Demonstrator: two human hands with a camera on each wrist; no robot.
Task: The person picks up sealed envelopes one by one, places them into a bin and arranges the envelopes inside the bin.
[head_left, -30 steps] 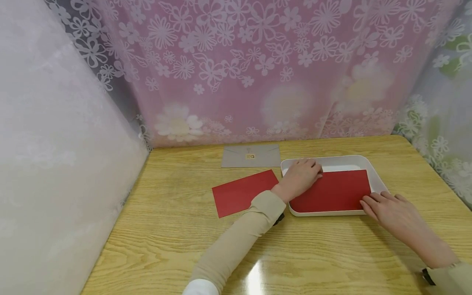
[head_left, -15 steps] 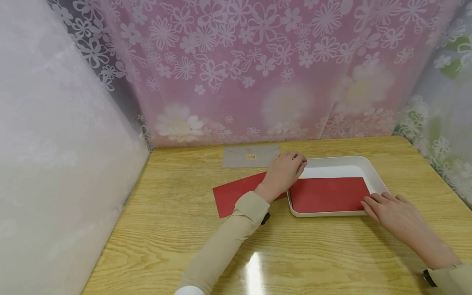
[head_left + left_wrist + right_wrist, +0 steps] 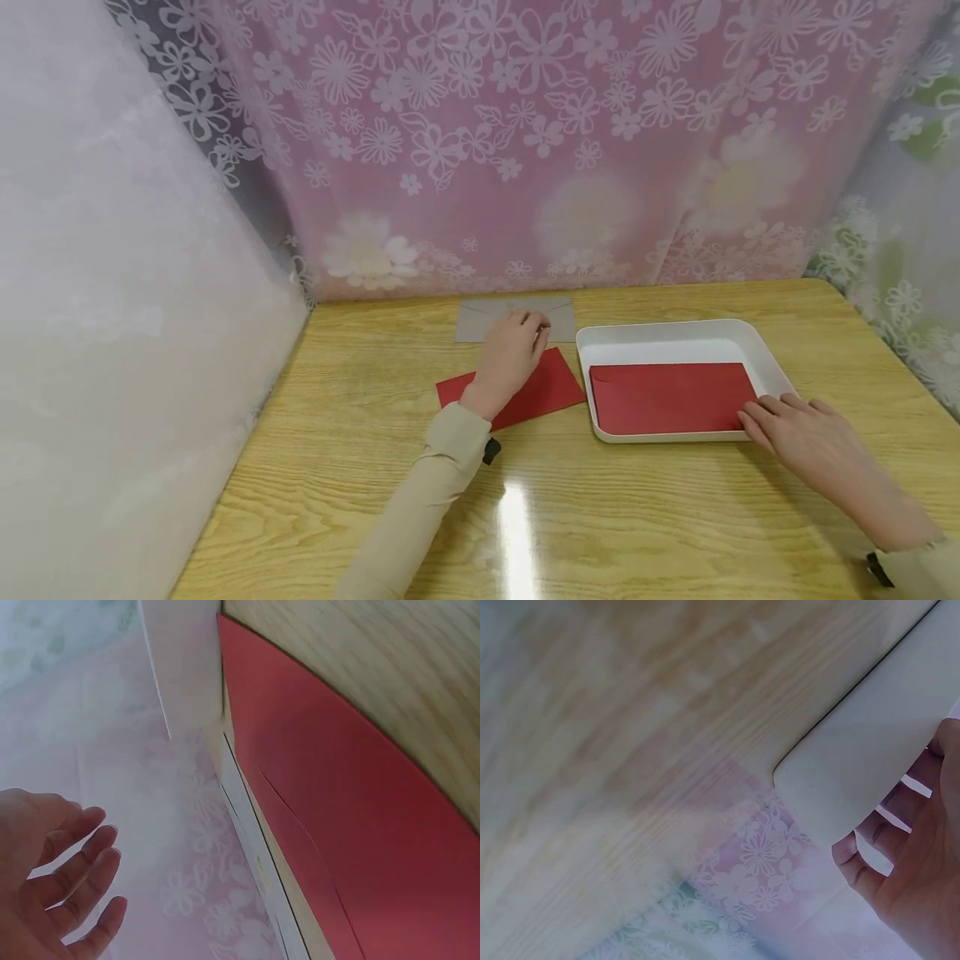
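Observation:
A flat red envelope (image 3: 671, 398) lies in the front part of a white tray (image 3: 667, 340). My right hand (image 3: 806, 429) grips the tray's right front corner, its fingers curled over the rim (image 3: 870, 742) in the right wrist view. My left hand (image 3: 510, 358) hovers above a second red envelope (image 3: 558, 387), which lies slanted on the table left of the tray and is partly hidden by that hand. In the left wrist view the hand (image 3: 52, 870) holds nothing; its fingers are loosely bent and spread. The flap line of this red envelope (image 3: 360, 787) shows there.
Behind the second red envelope, a grey envelope (image 3: 476, 321) lies at the back of the wooden table (image 3: 360, 450). A pink flowered curtain (image 3: 465, 208) hangs along the back edge, and a pale cloth (image 3: 135, 333) borders the left side.
My left hand has let go of the envelope in the tray and moved left, over the other red envelope. The released envelope has settled lower in the tray. My right hand stays at the corner.

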